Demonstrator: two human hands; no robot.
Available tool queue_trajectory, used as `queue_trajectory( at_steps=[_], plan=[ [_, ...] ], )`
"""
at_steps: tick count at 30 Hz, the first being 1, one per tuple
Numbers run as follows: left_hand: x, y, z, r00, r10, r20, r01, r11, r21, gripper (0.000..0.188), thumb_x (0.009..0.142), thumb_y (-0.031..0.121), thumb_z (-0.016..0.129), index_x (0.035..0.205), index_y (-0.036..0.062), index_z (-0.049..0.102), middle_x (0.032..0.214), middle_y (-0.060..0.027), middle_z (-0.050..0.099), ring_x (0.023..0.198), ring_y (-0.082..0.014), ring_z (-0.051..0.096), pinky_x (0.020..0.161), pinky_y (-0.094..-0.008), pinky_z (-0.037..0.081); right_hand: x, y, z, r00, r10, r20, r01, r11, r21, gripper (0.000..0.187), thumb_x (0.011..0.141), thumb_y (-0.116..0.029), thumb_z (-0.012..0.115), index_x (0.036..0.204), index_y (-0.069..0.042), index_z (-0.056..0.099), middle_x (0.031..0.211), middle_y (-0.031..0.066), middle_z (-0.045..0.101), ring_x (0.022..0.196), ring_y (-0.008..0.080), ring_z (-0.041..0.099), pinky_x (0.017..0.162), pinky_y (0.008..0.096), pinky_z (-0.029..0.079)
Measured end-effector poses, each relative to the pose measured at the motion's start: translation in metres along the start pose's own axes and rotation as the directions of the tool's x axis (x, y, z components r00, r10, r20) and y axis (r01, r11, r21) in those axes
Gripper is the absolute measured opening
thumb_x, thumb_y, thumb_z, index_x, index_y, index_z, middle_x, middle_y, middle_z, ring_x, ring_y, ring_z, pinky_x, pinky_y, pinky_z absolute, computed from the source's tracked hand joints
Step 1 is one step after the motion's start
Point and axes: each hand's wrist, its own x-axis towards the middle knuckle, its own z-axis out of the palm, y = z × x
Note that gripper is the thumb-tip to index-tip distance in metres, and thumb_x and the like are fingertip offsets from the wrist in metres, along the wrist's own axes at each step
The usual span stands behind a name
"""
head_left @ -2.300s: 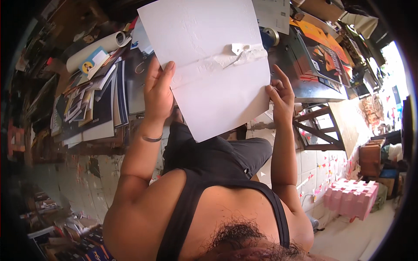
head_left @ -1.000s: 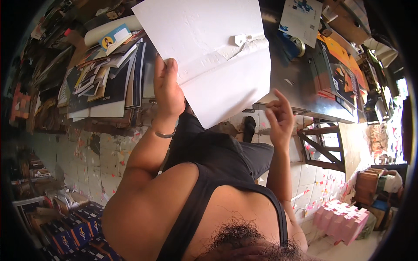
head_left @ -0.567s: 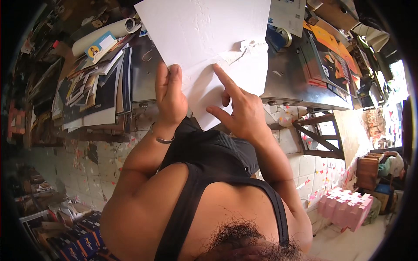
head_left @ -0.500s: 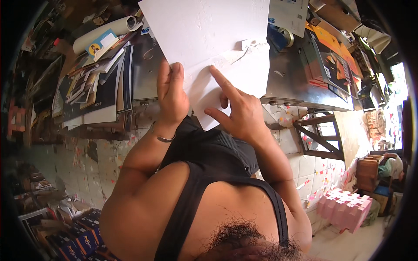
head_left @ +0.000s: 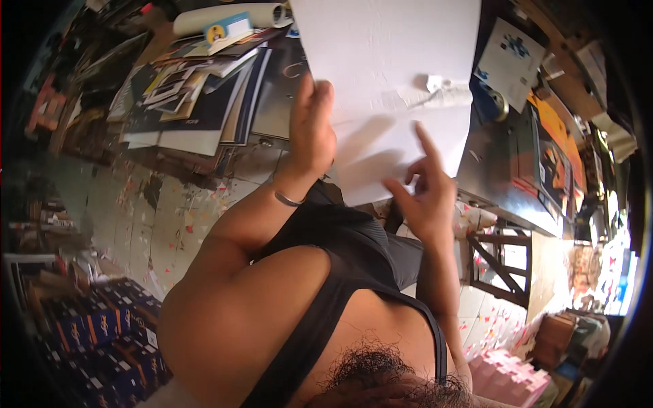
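Note:
A large white sheet (head_left: pixel 388 47) lies over the table and reaches past its near edge toward my lap. My left hand (head_left: pixel 313 132) is upright at the sheet's left edge, fingers close together, apparently gripping that edge. My right hand (head_left: pixel 432 190) hovers over the near right part of the sheet. Its index finger is stretched out, its thumb stands apart and the other fingers are curled, with nothing visible in them. Shadows fall on the sheet. Beyond the right fingertip are a rough, wrinkled strip (head_left: pixel 442 97) and a small crumpled white piece (head_left: pixel 433 82).
A pile of dark and white boards (head_left: pixel 197 112) and a white roll (head_left: pixel 228 19) lie left on the metal table (head_left: pixel 493 146). On the right are a tape roll (head_left: pixel 498 105), a printed sheet (head_left: pixel 510 61) and orange-black boards (head_left: pixel 554 146). Below stands a wooden frame (head_left: pixel 500 265).
The view has turned, shifting the scene rightward and tilting it. My right hand has lifted or drawn back from the sheet, where its index fingertip was. My left hand stays at the left edge.

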Motion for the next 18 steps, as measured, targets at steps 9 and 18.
queue_trajectory(
  at_steps=[9, 18],
  plan=[
    [0.077, 0.101, -0.113, 0.785, 0.292, -0.546, -0.219, 0.956, 0.196, 0.061, 0.105, 0.017, 0.045, 0.158, 0.0019, 0.018, 0.153, -0.0262, 0.039, 0.137, -0.0404, 0.049, 0.117, -0.0547, 0.043, -0.058, 0.07, -0.024, 0.964, 0.179, -0.199, -0.109, 0.941, 0.319, 0.079, 0.083, -0.007, 0.075, 0.155, -0.003, 0.043, 0.081, -0.0021, 0.055, 0.066, 0.0046, 0.053, 0.057, 0.0205, 0.042],
    [0.161, 0.123, -0.258, 0.769, 0.103, -0.631, -0.075, 0.995, 0.071, 0.04, 0.107, 0.015, 0.044, 0.135, -0.0137, 0.044, 0.13, -0.0266, 0.061, 0.121, -0.0429, 0.062, 0.105, -0.0543, 0.052, -0.076, 0.095, -0.017, 0.913, 0.332, -0.237, -0.154, 0.818, 0.555, 0.074, 0.087, 0.005, 0.07, 0.155, -0.004, 0.042, 0.089, -0.002, 0.057, 0.072, 0.0014, 0.049, 0.064, 0.0162, 0.037]
  ],
)
